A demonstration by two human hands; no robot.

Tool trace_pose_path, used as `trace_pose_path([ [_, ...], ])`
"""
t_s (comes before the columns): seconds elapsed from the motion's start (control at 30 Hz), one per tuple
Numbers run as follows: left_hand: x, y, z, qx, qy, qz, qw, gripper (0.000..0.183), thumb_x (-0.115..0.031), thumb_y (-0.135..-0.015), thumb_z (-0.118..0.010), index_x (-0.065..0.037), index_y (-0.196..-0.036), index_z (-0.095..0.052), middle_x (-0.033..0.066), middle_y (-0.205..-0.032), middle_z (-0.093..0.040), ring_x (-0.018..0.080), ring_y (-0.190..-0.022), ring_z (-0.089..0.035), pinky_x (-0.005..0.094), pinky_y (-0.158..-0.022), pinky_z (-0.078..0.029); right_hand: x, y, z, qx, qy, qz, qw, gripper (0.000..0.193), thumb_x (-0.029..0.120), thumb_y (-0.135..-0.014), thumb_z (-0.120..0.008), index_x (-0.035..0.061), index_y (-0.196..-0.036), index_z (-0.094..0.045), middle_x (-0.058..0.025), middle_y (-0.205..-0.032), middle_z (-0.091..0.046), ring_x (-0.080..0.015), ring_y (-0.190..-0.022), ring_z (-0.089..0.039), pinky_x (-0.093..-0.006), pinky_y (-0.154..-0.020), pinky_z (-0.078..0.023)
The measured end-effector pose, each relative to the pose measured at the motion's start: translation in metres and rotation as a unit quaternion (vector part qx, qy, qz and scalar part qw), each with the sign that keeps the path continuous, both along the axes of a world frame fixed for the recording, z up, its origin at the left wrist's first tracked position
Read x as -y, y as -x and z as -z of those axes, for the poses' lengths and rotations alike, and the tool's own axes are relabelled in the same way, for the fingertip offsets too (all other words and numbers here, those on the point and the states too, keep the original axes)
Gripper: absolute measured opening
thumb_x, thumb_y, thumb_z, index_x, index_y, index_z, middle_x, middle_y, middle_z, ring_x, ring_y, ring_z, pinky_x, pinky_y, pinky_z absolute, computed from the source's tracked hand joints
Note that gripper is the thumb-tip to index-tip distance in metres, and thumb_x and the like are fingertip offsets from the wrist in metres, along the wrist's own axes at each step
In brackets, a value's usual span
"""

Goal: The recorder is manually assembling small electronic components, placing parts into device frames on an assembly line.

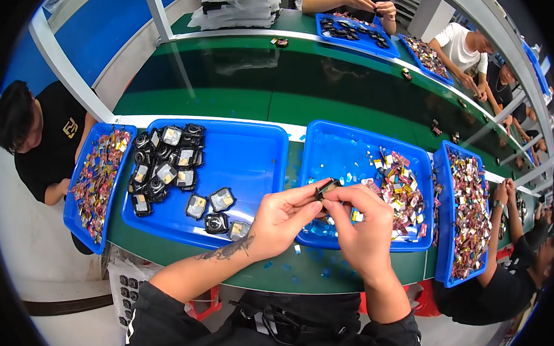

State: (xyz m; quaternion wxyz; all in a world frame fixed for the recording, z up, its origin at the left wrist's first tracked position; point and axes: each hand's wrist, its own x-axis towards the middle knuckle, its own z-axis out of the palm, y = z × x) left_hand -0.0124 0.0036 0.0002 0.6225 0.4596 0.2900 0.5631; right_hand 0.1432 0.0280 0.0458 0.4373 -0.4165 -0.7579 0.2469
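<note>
Between both hands, over the left part of a blue tray (327, 150), I hold a small black watch case (328, 187). My left hand (284, 216) pinches it from the left with thumb and fingers. Thumb and forefinger of my right hand (362, 223) grip its right side. My fingers cover part of it, so its inner side is hard to make out. Right of my hands, that tray carries a heap of small circuit pieces with yellow and silver parts (400, 191). In another blue tray (247, 147) to the left lie several black watch cases (166, 162).
Narrow blue trays of circuit pieces stand at the far left (130, 135) and right (449, 267). Beyond runs a green conveyor belt (231, 78) with scattered small parts. Metal frame posts (71, 71) rise at the left. Other people (50, 132) sit around the line.
</note>
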Motion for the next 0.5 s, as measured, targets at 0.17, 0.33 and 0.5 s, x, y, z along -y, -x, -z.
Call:
trace_pose_path([
  [0.17,0.0011,-0.0012,0.0004,0.009,0.012,-0.007,1.0,0.042,-0.001,-0.097,-0.05,0.006,-0.138,-0.044,0.013,-0.126,-0.059,0.0159,-0.111,-0.059,0.0298,-0.095,-0.05,0.0009,0.0,-0.002,-0.001,0.023,0.006,1.0,0.011,-0.002,-0.076,-0.071,0.0021,-0.086,-0.069,-0.009,-0.076,-0.065,-0.0165,-0.057,-0.057,-0.0284,-0.054,-0.046],
  [0.33,0.0021,-0.0021,0.0017,0.009,0.002,-0.009,1.0,0.041,-0.001,-0.098,-0.05,0.006,-0.138,-0.044,0.0133,-0.125,-0.059,0.0156,-0.111,-0.059,0.0297,-0.095,-0.05,0.0011,0.0006,-0.0022,0.004,0.032,0.016,0.999,0.011,-0.001,-0.076,-0.072,0.0039,-0.085,-0.069,-0.0082,-0.074,-0.065,-0.0165,-0.055,-0.054,-0.0297,-0.053,-0.044],
  [0.5,0.0043,-0.0024,0.0032,-0.009,0.005,0.0,1.0,0.041,-0.003,-0.099,-0.049,0.006,-0.138,-0.043,0.013,-0.123,-0.06,0.0145,-0.109,-0.059,0.0291,-0.095,-0.05,0.0004,-0.0022,-0.0046,0.068,-0.044,0.015,0.997,0.012,-0.002,-0.072,-0.074,0.0021,-0.077,-0.063,-0.0051,-0.069,-0.058,-0.0133,-0.057,-0.046,-0.0271,-0.055,-0.037],
])
